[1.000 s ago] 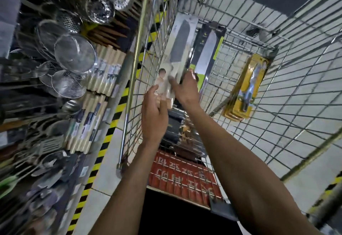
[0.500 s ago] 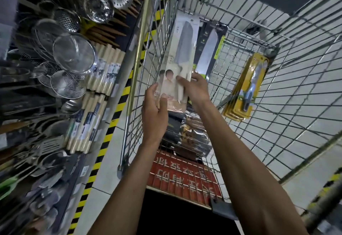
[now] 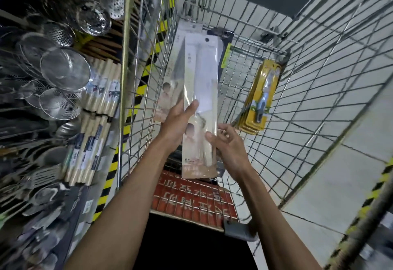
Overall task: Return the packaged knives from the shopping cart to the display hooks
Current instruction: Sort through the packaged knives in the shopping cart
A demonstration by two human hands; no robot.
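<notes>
Above the shopping cart (image 3: 124, 78), the left hand (image 3: 177, 125) and right hand (image 3: 230, 150) both pinch one pale knife package (image 3: 201, 91), thumbs in front, fingers behind. A second pale package (image 3: 170, 82) and yellow knife packs (image 3: 262, 99) lean inside the cart. Most of the returning looks undone, and no knife hooks are in view.

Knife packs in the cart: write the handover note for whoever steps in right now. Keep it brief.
Left hand: grips the white knife pack at its left edge, thumb on the front.
Right hand: pinches its right edge.
The pack is held up inside the cart. A second white pack, a dark pack and yellow packs lean inside the cart.
Done: one pack picked up.
Left: hang it on a hook, then return the others.
</notes>
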